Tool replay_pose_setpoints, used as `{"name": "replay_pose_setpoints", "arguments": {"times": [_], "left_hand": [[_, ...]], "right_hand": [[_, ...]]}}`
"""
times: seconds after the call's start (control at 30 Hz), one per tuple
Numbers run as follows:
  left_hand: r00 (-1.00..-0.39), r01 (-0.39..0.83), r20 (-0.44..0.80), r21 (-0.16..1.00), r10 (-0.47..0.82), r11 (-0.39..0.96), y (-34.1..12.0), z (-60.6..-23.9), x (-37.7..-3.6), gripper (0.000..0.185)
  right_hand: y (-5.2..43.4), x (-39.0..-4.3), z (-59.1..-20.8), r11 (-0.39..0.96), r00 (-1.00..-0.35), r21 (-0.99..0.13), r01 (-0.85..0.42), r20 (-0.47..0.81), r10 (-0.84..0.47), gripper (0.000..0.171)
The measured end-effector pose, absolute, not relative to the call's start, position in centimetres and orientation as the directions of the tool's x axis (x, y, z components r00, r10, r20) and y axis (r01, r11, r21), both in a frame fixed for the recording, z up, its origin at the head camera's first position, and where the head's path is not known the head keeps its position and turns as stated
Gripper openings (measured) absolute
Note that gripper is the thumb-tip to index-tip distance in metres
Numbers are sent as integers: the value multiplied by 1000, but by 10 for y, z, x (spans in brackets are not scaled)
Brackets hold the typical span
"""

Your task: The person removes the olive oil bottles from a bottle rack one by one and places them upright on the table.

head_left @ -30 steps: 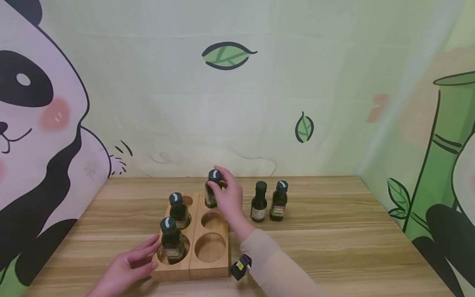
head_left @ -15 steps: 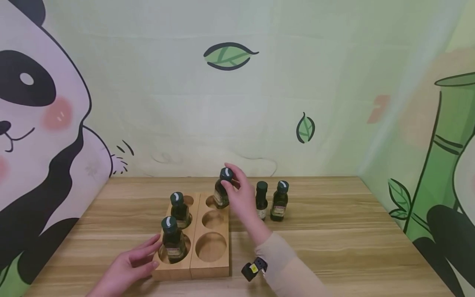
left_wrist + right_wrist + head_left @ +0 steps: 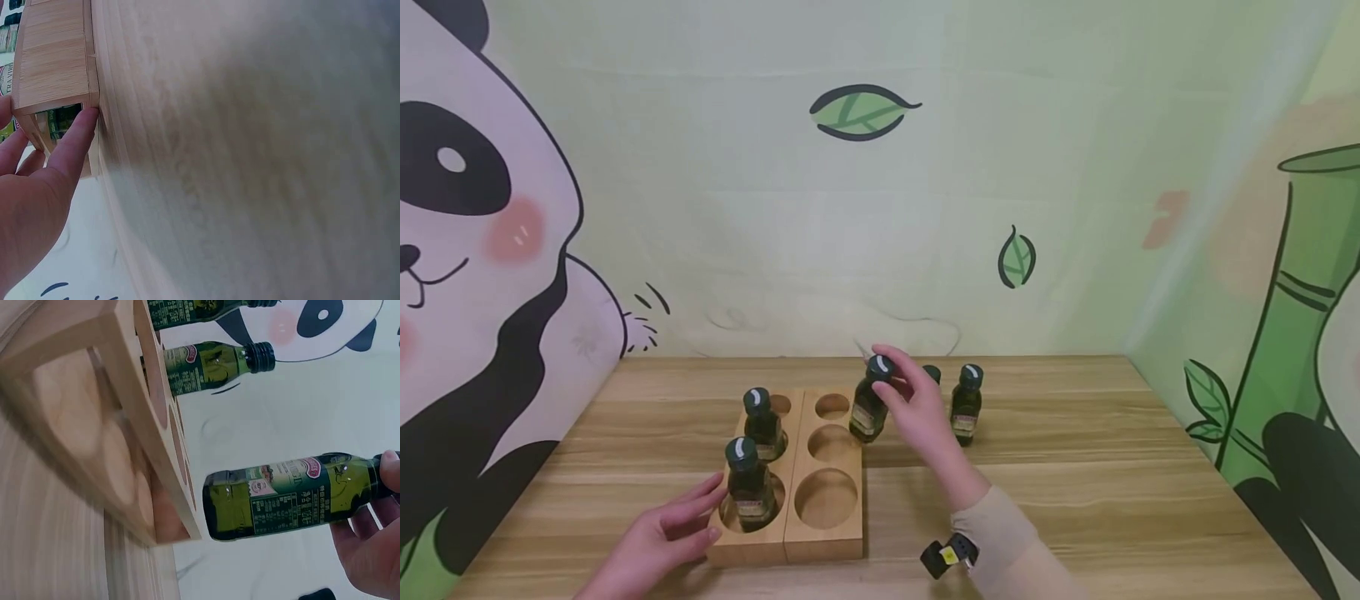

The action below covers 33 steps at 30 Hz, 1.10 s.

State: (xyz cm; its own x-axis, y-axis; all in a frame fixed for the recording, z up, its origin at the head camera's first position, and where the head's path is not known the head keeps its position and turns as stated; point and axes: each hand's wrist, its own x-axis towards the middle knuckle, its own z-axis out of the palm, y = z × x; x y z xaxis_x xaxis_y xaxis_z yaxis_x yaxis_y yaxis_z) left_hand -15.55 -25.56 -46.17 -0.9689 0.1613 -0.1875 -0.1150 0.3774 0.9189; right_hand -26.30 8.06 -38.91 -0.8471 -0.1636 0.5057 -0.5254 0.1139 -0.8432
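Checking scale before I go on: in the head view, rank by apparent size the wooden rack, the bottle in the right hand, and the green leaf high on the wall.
1. Wooden rack, plainly largest.
2. Green leaf.
3. Held bottle, which the right hand grips near its cap.
Leaf and bottle look nearly alike in extent; the leaf sits farther away, so that order is unsure.
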Motion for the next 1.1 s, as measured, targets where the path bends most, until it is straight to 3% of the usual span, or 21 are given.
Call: {"name": "replay_pose_setpoints", "arguments": {"times": [0.77,1.1], "left_hand": [[-971,-78,-159,916,179,393,-259,-464,-154,58],[-971,-56,-141,918,192,392,-259,-465,-155,57]], "right_hand": [[159,-253,-405,131,-798,-822,-554,479,-367,42],[198,-253,-415,132,-803,-830,-543,466,-371,41]]}}
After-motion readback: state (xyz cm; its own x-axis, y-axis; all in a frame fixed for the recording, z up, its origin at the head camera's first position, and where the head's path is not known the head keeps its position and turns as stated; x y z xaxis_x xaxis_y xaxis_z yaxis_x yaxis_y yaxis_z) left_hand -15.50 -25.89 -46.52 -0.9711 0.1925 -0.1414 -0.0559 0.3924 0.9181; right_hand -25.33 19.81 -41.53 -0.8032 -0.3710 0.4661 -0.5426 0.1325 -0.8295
